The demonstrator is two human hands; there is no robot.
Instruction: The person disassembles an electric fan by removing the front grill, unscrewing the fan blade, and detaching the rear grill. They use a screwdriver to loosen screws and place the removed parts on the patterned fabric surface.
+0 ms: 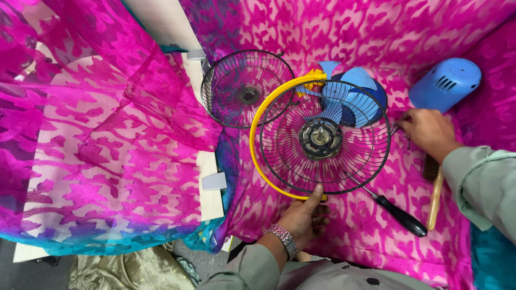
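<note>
Left hand (303, 215) at the near edge of the wire guard (325, 138), thumb up on the rim, fingers (321, 220) curled under it, gripping guard and yellow ring (257, 115) together where they meet. Metal bracelet (284, 239) on that wrist, grey-green sleeve behind. Guard lying flat in the middle of the bench, round motor hub (320, 138) with its shaft at the centre, yellow ring hugging the left side of the rim. Blue fan blade (352, 91) beneath the guard's far right part, showing through the wires. Right hand (428, 132) at the guard's right edge, fingers (406, 121) pinched on something small and metallic, too small to tell what. Blue motor cover (445, 83) just beyond that hand, on its side. Screwdriver (398, 212) with a black handle lying near the guard's lower right, tip under the rim. Wooden-handled brush (434, 193) beside it, partly hidden by the right sleeve. Second wire guard (247, 88) to the upper left, its rim overlapped by the yellow ring. Pink patterned cloth (123, 139) spread across the bench (212, 207) under everything.
</note>
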